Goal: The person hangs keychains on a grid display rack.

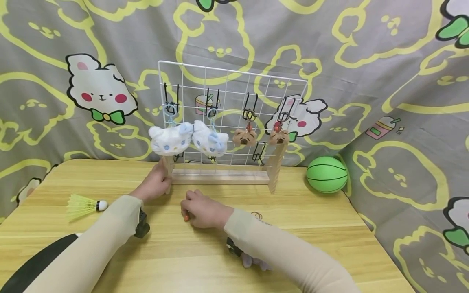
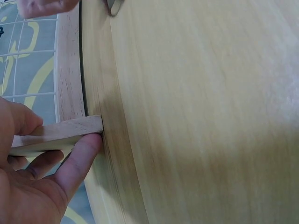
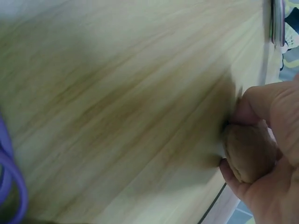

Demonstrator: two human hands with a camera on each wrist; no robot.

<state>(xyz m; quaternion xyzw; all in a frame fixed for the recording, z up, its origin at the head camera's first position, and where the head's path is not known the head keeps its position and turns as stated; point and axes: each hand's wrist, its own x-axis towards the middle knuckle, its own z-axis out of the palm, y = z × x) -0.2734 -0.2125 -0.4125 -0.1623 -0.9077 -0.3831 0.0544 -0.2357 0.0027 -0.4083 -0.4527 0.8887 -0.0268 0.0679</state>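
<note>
My left hand (image 1: 155, 182) grips the left wooden upright (image 2: 70, 128) of a white wire grid rack (image 1: 227, 122), thumb and fingers on either side of it. In the right wrist view, my right hand (image 3: 275, 135) holds a rounded brown plush charm (image 3: 250, 151) just above the table. A small orange bit (image 1: 187, 218) shows by its fingertips in the head view. From black hooks on the grid hang two white cat plush keychains (image 1: 171, 139) at the left and two small brown bear keychains (image 1: 244, 138) at the right.
A yellow shuttlecock (image 1: 86, 206) lies at the left of the wooden table (image 1: 176, 252). The green ball (image 1: 327, 175) sits at the back right. A lavender plush (image 1: 254, 262) and an orange ring (image 1: 257, 214) are partly hidden by my right sleeve. Patterned cloth hangs behind.
</note>
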